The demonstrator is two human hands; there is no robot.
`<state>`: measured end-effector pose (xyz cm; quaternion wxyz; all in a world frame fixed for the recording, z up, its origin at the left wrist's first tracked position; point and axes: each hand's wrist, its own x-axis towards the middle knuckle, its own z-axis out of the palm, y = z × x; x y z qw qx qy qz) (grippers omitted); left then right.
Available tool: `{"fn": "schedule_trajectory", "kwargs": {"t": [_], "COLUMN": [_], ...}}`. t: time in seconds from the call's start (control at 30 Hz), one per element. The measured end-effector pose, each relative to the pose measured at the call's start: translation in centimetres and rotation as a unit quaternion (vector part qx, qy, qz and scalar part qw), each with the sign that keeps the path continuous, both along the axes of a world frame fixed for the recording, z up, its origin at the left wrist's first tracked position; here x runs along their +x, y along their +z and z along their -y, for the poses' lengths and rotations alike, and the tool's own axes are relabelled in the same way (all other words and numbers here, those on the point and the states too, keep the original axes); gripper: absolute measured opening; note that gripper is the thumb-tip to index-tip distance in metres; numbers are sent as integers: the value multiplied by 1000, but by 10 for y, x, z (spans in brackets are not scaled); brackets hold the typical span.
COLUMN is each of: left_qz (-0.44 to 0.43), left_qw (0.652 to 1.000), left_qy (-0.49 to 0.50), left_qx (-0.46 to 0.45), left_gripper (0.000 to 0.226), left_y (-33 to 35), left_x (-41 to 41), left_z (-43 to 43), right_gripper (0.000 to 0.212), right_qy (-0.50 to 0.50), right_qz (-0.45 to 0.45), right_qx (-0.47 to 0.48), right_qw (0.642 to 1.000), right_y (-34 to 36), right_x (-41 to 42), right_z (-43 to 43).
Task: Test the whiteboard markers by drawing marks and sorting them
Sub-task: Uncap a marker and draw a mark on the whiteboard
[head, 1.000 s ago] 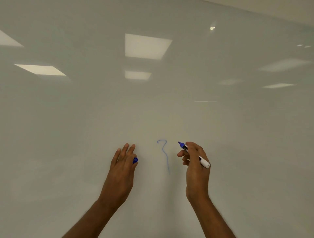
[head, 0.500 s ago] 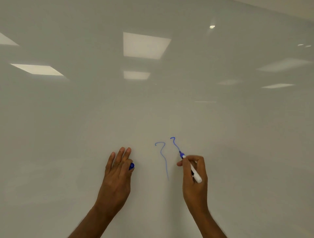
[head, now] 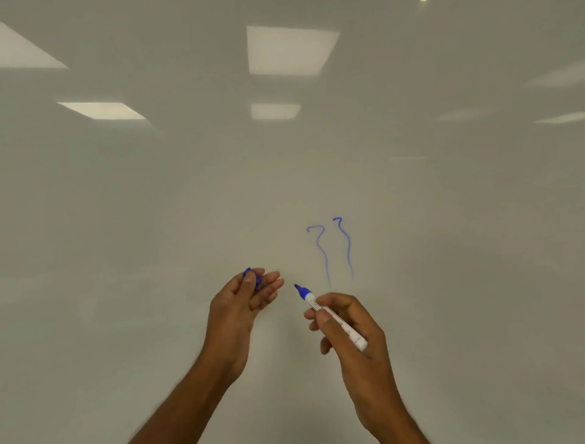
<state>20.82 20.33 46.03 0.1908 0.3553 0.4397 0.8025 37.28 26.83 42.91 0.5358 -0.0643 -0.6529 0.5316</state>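
Reflected ceiling light panels (head: 290, 50), a small spot light glint (head: 423, 1)

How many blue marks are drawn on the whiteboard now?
2. The left blue mark is a wavy line above the marker held in the right hand. The right blue mark runs beside it, slightly higher. No mark seems hidden behind the hands.
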Motion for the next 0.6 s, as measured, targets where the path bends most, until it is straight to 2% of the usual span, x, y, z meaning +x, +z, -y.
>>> {"fn": "schedule_trajectory", "kwargs": {"t": [0.07,0.13,0.33,0.6], "left_qz": [114,154,133,109], "left_qw": [989,979,983,991], "left_qy": [-84,-119,-110,-66], "left_qx": [47,68,60,36], "left_gripper": [29,31,32,30], "left_y": [3,3,0,-10], "left_x": [4,10,25,39], "left_z": [11,20,32,32], "right_gripper": [14,18,27,26], "right_qy": [33,46,51,52], "right_qz": [9,20,28,32], "right_qx": [4,7,13,14], "right_qw": [999,999,998,998], "right_y": [0,-2,-7,-16], "right_x": [-4,-9,-16,-13], "right_z": [11,19,27,24]}}
